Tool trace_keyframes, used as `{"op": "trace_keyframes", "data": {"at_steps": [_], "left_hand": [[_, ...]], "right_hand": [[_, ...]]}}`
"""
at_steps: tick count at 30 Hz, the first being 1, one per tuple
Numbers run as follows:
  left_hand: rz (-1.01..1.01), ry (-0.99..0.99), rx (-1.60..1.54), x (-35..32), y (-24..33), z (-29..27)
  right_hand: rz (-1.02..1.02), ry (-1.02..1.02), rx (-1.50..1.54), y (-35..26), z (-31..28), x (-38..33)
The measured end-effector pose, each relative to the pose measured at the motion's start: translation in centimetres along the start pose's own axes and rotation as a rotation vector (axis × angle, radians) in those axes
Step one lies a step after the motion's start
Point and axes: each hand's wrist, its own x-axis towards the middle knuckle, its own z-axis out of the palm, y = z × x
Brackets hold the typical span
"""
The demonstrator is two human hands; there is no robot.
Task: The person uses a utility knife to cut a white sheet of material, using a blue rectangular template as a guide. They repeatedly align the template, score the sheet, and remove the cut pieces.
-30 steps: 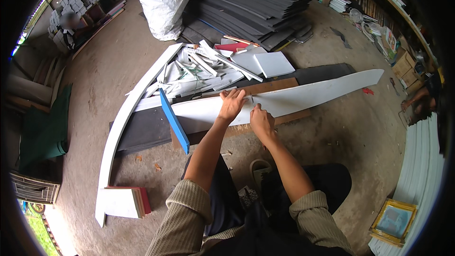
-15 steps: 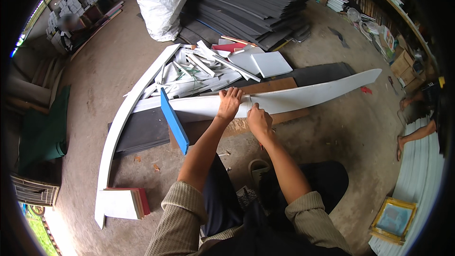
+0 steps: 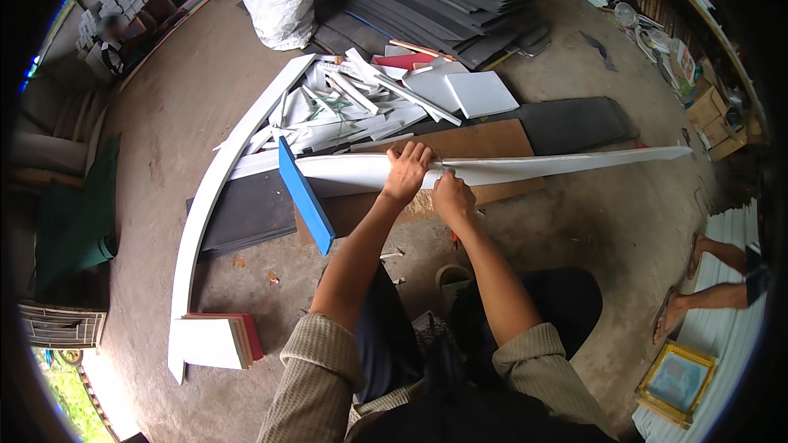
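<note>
White strip point(image 3: 509, 171): mid-frame, running toward right edge; looks light, thin, bendy, likely creases easily; best held along edges. 2 hands close together: left hand point(image 3: 409, 171) clamped over strip's upper edge, right hand point(image 3: 452, 195) closed on slim tool point(image 3: 444, 168), mostly hidden. Blue board point(image 3: 305, 197) left of centre.

"How is the left hand point(image 3: 408, 172) set?"
"Palm down, fingers point(image 3: 420, 151) bent."
"And the right hand point(image 3: 453, 196)?"
"Just beside it, curled into a fist."
"How do they reach there?"
"The left forearm point(image 3: 353, 256) and right forearm point(image 3: 499, 279) stretch forward, slanting inward."
</note>
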Motion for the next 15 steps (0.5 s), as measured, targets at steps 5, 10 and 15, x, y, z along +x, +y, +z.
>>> {"op": "trace_keyframes", "data": {"at_steps": [5,10,15], "left_hand": [[-0.019,0.026,0.021,0.0,0.2,0.1],[-0.051,-0.046,0.173,-0.1,0.3,0.4],[-0.090,-0.134,0.221,0.3,0.3,0.2]], "right_hand": [[0.003,-0.025,0.008,0.2,0.3,0.6],[-0.015,-0.060,-0.033,0.2,-0.3,0.3],[0.045,-0.112,-0.076,0.1,-0.6,-0.9]]}}
